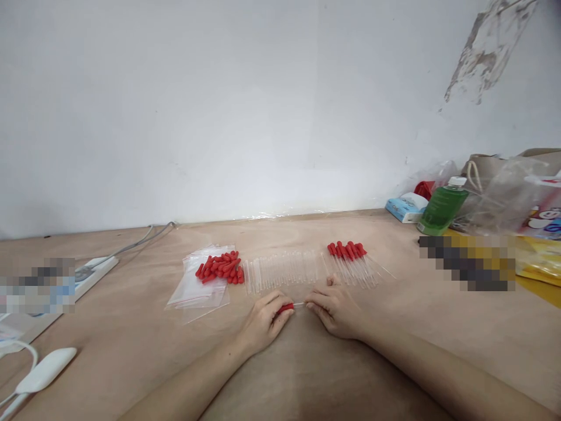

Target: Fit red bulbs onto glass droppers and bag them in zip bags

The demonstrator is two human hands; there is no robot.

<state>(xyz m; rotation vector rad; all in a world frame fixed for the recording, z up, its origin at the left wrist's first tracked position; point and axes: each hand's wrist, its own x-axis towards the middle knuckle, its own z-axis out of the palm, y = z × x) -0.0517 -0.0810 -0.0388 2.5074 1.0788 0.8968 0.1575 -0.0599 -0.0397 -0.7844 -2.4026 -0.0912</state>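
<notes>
My left hand (265, 318) is closed round a red rubber dropper bulb (287, 307). A thin glass tube (299, 304) runs from the bulb's open end to my right hand (335, 307), whose fingers pinch it. How far the tube sits inside the bulb I cannot tell. Behind my hands lies a row of clear glass tubes (280, 272). Left of that row, a pile of red bulbs (219, 268) rests partly on clear zip bags (186, 287). To the right lie several droppers (348, 252), red bulbs fitted on their tubes.
A white power strip (94, 278) and a white cable device (46, 371) lie at the left. At the right stand a green bottle (442, 207), a blue-and-white tissue pack (405, 209) and plastic bags (495, 193). A white wall (219, 117) closes off the table's far edge.
</notes>
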